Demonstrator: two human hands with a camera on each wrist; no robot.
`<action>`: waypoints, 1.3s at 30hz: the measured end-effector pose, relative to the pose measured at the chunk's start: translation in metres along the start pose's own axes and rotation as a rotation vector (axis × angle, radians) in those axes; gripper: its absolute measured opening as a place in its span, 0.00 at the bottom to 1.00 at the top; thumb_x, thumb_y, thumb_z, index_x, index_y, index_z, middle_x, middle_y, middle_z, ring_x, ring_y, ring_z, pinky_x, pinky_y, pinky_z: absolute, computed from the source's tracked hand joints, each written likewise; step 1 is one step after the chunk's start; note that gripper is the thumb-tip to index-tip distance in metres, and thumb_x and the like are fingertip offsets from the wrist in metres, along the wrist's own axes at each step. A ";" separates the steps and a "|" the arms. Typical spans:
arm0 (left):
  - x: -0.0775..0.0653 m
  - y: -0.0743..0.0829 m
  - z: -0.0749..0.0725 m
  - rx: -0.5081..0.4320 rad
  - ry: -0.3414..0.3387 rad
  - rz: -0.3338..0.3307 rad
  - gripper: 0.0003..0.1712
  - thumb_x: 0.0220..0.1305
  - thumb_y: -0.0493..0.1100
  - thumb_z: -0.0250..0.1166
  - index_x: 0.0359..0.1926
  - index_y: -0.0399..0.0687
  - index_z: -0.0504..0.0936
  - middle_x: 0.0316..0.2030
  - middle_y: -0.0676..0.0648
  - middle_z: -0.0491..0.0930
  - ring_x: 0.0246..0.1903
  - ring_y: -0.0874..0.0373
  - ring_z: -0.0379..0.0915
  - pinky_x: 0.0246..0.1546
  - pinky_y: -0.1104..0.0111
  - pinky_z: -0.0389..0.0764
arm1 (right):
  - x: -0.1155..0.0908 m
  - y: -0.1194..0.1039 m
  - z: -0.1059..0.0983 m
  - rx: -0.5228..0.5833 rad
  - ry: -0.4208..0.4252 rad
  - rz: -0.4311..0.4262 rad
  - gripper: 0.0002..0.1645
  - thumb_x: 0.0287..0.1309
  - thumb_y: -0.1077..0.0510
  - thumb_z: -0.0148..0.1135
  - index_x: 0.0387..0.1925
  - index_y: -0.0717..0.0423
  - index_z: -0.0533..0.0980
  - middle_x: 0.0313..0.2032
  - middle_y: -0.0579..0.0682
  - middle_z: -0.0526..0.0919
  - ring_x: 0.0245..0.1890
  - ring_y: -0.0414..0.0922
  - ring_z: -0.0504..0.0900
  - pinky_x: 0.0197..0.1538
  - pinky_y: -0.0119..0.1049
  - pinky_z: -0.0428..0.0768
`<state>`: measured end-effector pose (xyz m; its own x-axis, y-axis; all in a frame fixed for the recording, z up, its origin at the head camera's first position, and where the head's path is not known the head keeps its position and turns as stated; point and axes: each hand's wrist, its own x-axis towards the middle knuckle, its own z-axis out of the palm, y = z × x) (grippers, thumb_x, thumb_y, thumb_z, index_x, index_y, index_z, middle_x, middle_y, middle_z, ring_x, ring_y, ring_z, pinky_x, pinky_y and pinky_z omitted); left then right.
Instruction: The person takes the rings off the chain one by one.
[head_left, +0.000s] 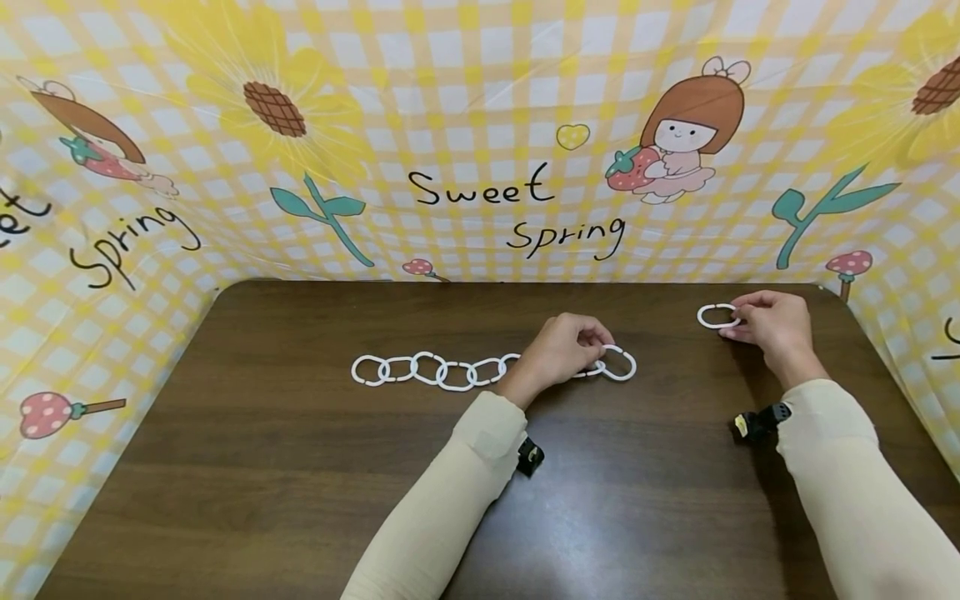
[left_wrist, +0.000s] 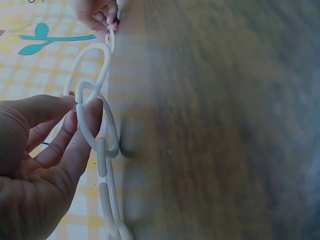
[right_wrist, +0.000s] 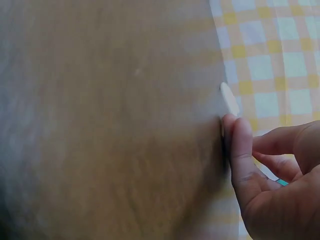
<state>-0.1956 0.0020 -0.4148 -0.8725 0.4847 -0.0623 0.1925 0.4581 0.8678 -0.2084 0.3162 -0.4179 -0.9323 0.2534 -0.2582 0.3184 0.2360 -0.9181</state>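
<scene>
A chain of several white plastic links [head_left: 456,388] lies across the middle of the table, each link with a small gap in its side. My left hand [head_left: 558,350] pinches a link near the chain's right end and covers part of the chain in the head view. Beyond those fingers is the end link [head_left: 633,365]; the left wrist view shows the pinched link [left_wrist: 84,122] between thumb and fingers. Farther right, my right hand [head_left: 776,329] pinches a separate white link [head_left: 702,318] by its right side. In the right wrist view only a sliver of this link [right_wrist: 229,99] shows.
The dark wooden table [head_left: 247,467] ends at the back against a yellow checked cloth [head_left: 480,100] with printed flowers and words. The cloth also rises along both sides. A small black camera is strapped at each wrist.
</scene>
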 end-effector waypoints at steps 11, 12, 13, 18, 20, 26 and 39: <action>-0.001 0.001 0.000 -0.030 0.006 -0.012 0.07 0.72 0.33 0.64 0.44 0.38 0.88 0.29 0.49 0.82 0.27 0.63 0.79 0.28 0.77 0.76 | 0.005 0.006 -0.001 -0.076 0.002 -0.027 0.16 0.77 0.65 0.50 0.57 0.75 0.71 0.27 0.36 0.78 0.23 0.30 0.85 0.34 0.28 0.87; -0.001 0.001 0.000 -0.032 0.007 -0.012 0.07 0.72 0.33 0.64 0.44 0.38 0.88 0.29 0.49 0.82 0.26 0.63 0.79 0.28 0.77 0.76 | 0.005 0.006 -0.001 -0.079 0.002 -0.031 0.16 0.77 0.65 0.50 0.57 0.75 0.71 0.27 0.35 0.78 0.23 0.30 0.85 0.34 0.28 0.87; -0.001 0.001 0.000 -0.033 0.008 -0.013 0.07 0.72 0.33 0.64 0.44 0.38 0.88 0.29 0.49 0.82 0.26 0.63 0.79 0.28 0.77 0.76 | 0.005 0.007 -0.001 -0.081 0.003 -0.034 0.16 0.77 0.65 0.50 0.56 0.75 0.71 0.27 0.35 0.78 0.23 0.30 0.84 0.34 0.28 0.87; -0.001 0.000 0.000 -0.020 0.011 -0.008 0.07 0.71 0.33 0.64 0.43 0.39 0.88 0.29 0.49 0.82 0.26 0.64 0.78 0.28 0.77 0.76 | 0.007 0.008 0.000 -0.080 0.011 -0.032 0.15 0.77 0.65 0.50 0.55 0.75 0.71 0.26 0.35 0.78 0.22 0.30 0.84 0.33 0.28 0.87; -0.001 0.000 0.000 -0.018 0.011 -0.008 0.07 0.71 0.33 0.64 0.44 0.39 0.88 0.29 0.50 0.82 0.26 0.64 0.78 0.29 0.77 0.76 | 0.006 0.007 0.000 -0.078 0.016 -0.026 0.15 0.77 0.66 0.50 0.55 0.75 0.72 0.26 0.36 0.77 0.22 0.30 0.84 0.33 0.28 0.87; 0.000 0.000 0.001 -0.005 0.013 -0.010 0.07 0.71 0.33 0.64 0.44 0.39 0.88 0.29 0.50 0.82 0.26 0.65 0.77 0.29 0.78 0.75 | 0.005 0.006 0.001 -0.079 0.043 -0.005 0.13 0.75 0.68 0.50 0.53 0.75 0.72 0.27 0.40 0.77 0.21 0.30 0.84 0.33 0.28 0.87; 0.000 -0.001 0.002 -0.006 0.024 -0.017 0.06 0.70 0.32 0.64 0.43 0.37 0.87 0.29 0.49 0.82 0.25 0.65 0.77 0.28 0.78 0.75 | 0.006 0.007 0.001 -0.080 0.055 0.017 0.14 0.76 0.66 0.51 0.54 0.75 0.73 0.27 0.40 0.77 0.21 0.30 0.84 0.33 0.28 0.87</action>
<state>-0.1951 0.0033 -0.4168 -0.8862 0.4586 -0.0653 0.1748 0.4616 0.8697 -0.2120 0.3179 -0.4259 -0.9165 0.3085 -0.2545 0.3487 0.3048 -0.8863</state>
